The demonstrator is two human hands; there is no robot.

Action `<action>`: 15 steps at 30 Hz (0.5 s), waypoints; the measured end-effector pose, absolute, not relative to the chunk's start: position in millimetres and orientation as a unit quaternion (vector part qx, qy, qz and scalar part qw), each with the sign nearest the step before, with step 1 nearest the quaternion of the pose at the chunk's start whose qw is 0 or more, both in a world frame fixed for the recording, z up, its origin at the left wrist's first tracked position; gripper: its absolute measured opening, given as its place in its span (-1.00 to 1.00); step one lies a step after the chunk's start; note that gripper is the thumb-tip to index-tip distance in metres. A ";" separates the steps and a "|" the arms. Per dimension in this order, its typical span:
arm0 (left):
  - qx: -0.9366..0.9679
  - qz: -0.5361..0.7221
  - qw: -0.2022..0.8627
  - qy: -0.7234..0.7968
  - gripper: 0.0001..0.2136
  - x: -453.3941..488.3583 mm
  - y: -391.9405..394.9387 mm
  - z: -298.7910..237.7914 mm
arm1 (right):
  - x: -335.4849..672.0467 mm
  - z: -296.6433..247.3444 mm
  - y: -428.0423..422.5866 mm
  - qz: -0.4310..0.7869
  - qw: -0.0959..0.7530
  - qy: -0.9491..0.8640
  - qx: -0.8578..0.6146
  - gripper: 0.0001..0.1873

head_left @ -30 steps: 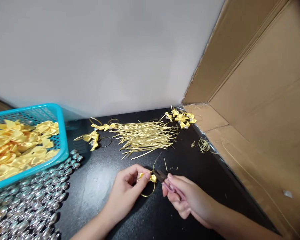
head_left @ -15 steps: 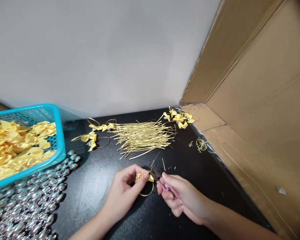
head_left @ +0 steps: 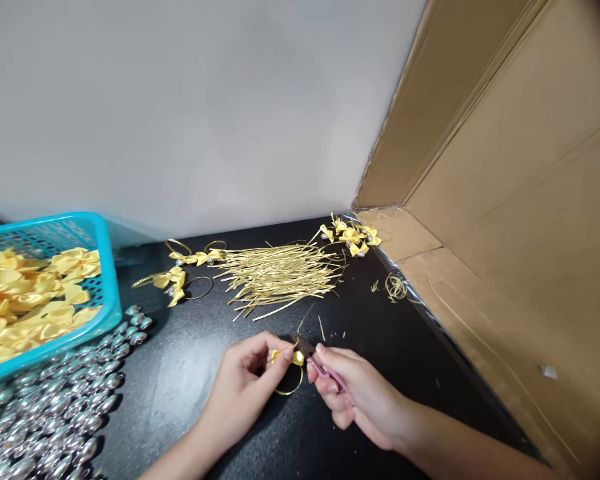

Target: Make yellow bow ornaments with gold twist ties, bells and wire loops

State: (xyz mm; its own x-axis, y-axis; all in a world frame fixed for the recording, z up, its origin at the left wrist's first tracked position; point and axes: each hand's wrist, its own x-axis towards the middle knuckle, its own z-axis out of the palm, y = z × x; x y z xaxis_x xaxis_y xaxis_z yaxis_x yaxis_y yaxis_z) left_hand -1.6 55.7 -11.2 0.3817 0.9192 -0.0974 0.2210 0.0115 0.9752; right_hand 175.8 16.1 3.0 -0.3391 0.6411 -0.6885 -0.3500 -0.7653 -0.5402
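My left hand (head_left: 245,383) pinches a small yellow ribbon bow (head_left: 294,358) with a gold wire loop hanging under it, just above the black table (head_left: 190,373). My right hand (head_left: 357,397) is closed round small pink-handled snips (head_left: 316,360). Their dark blades touch the bow at the gold wire end that sticks up from it. Both hands meet at the table's front middle.
A pile of gold wire strips (head_left: 280,277) lies behind the hands. Finished bows with loops (head_left: 180,273) lie at the left and more bows (head_left: 353,237) at the back right. A blue basket (head_left: 105,280) of yellow bows and silver beads (head_left: 55,413) sit left. Cardboard (head_left: 505,220) walls the right.
Both hands and the bow sit slightly further left and lower in view. The snips' blades have closed in on the wire at the bow.
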 end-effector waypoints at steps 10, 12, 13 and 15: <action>0.632 0.304 0.548 0.456 -0.78 -3.2 55.3 -12.9 | 176.6 3.0 16.1 0.801 0.322 -0.153 -0.481 -0.65; 0.635 0.299 0.546 0.457 -0.77 -3.6 55.1 -13.5 | 175.9 3.8 16.4 0.800 0.323 -0.153 -0.482 -0.66; 0.637 0.296 0.545 0.457 -0.76 -3.7 55.0 -13.6 | 175.5 4.0 16.6 0.800 0.323 -0.152 -0.483 -0.66; 0.641 0.291 0.543 0.458 -0.75 -3.9 54.7 -13.6 | 175.3 3.8 17.0 0.798 0.325 -0.149 -0.485 -0.66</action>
State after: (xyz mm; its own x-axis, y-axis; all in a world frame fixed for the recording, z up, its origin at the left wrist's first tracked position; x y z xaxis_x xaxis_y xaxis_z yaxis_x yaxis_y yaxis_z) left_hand -3.9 54.7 -13.6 0.4120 0.9027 -0.1243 0.2711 0.0089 0.9625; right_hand 175.3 17.0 3.8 -0.3186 0.6634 -0.6770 -0.3736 -0.7443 -0.5535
